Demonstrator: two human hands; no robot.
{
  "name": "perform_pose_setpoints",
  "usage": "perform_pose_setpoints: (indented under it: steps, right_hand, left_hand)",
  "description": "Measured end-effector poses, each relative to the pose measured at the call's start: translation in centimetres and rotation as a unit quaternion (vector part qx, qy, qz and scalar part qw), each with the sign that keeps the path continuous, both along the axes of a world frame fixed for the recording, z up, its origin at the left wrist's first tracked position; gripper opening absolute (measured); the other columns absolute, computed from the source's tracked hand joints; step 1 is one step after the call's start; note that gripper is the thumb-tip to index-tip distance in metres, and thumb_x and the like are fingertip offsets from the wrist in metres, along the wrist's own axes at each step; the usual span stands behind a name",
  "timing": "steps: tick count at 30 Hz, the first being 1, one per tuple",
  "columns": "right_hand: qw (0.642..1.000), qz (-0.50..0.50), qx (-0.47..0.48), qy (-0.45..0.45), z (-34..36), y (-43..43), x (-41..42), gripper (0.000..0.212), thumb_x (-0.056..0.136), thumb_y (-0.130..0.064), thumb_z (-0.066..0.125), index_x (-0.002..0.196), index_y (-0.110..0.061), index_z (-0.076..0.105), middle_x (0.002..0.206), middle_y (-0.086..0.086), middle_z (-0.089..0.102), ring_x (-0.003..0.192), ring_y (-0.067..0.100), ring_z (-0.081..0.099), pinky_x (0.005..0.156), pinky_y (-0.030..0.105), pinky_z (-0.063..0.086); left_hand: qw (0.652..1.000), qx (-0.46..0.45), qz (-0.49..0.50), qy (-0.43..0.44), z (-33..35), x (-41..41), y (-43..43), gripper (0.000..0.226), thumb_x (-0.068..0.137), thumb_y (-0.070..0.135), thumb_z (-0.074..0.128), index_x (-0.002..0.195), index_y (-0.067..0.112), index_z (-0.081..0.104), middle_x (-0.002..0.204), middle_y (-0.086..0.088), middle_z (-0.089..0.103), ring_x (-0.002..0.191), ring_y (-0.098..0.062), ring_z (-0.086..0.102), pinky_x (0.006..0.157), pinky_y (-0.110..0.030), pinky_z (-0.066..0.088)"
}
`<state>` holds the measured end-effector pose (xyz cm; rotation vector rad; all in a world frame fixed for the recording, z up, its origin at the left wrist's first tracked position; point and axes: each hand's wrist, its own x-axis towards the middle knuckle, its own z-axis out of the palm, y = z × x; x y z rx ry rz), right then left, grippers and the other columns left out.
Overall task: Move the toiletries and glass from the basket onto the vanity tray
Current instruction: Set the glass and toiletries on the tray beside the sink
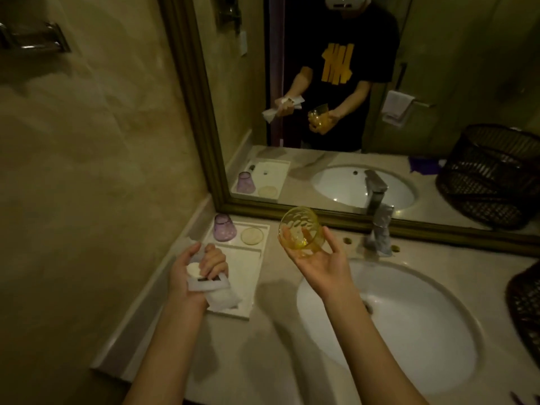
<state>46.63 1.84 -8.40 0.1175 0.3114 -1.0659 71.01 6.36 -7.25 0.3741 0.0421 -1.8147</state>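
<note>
— Where was the yellow glass point(301, 231) at that moment?

— Centre of the frame, tipped on its side in the right hand point(317, 263), that grip clamped on it from below with thumb and fingers around the wall. It hung above the surface point(271, 361), between the vanity tray point(254, 283) and the sink point(409, 325).

— And the toiletries?

— White packets point(209, 287) were bunched in the left hand point(195, 273), its grip closed on them just over the tray's long compartment, lower left of centre. A purple glass point(223, 227) stood inverted in the tray's far corner, beside a round coaster point(252, 235).

— So which step?

— Carrying, I'd judge; nothing in hand was set down yet. The basket point(526, 305) sat at the right edge. Next, the glass probably needed turning and lowering onto the coaster, clear of the purple one.
</note>
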Motion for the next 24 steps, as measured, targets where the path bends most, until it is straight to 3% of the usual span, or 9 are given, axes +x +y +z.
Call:
perform_pose_setpoints:
  steps: [7, 9, 13, 21, 24]
  right_hand:
    - [0.991, -0.026, 0.128, 0.003, -2.1, -4.5, 5.9, 0.077, 0.083, -0.037, 0.081, 0.142, 0.002, 0.052, 0.139, 0.026, 0.059, 0.128, 0.038, 0.059, 0.113, 0.045, 0.046]
    - [0.988, -0.026, 0.151, 0.0, -3.2, -6.4, 6.9, 0.074, 0.087, -0.038, 0.078, 0.144, 0.001, 0.05, 0.14, 0.027, 0.059, 0.129, 0.039, 0.058, 0.113, 0.046, 0.046]
    - [0.985, 0.003, 0.172, 0.023, -5.9, -10.3, 8.2, 0.061, 0.096, -0.034, 0.07, 0.145, -0.002, 0.051, 0.14, 0.027, 0.058, 0.132, 0.043, 0.055, 0.114, 0.051, 0.044]
    - [0.971, 0.042, 0.235, 0.017, -10.2, -17.9, 12.3, 0.052, 0.097, -0.023, 0.068, 0.145, -0.01, 0.054, 0.148, 0.017, 0.056, 0.14, 0.039, 0.048, 0.117, 0.052, 0.04]
    - [0.976, 0.047, 0.187, 0.102, -11.0, -19.2, 13.2, 0.049, 0.099, -0.028, 0.066, 0.146, -0.019, 0.055, 0.147, 0.01, 0.059, 0.137, 0.031, 0.054, 0.113, 0.044, 0.046]
  left_hand:
    - [0.999, 0.018, -0.034, 0.023, -0.8, 3.5, -3.7, 0.025, 0.085, 0.025, 0.051, 0.065, 0.009, 0.05, 0.047, 0.007, 0.029, 0.036, -0.005, 0.022, 0.037, -0.019, 0.024]
    - [0.999, 0.015, -0.032, 0.017, -1.2, 4.1, -4.6, 0.024, 0.084, 0.026, 0.05, 0.067, 0.009, 0.052, 0.046, 0.005, 0.033, 0.032, -0.007, 0.029, 0.036, -0.019, 0.024]
    - [0.999, 0.015, -0.028, 0.013, -2.2, 4.7, -6.1, 0.025, 0.084, 0.026, 0.049, 0.068, 0.007, 0.053, 0.049, 0.006, 0.028, 0.039, -0.003, 0.019, 0.036, -0.019, 0.024]
    - [0.999, 0.027, -0.013, -0.014, -3.7, 6.1, -9.7, 0.028, 0.088, 0.029, 0.045, 0.072, 0.008, 0.051, 0.053, 0.007, 0.021, 0.038, -0.004, 0.019, 0.032, -0.023, 0.028]
    - [1.0, 0.015, -0.016, -0.002, -3.8, 6.7, -11.3, 0.03, 0.088, 0.029, 0.044, 0.072, 0.006, 0.052, 0.055, 0.008, 0.021, 0.04, -0.005, 0.021, 0.035, -0.023, 0.028]
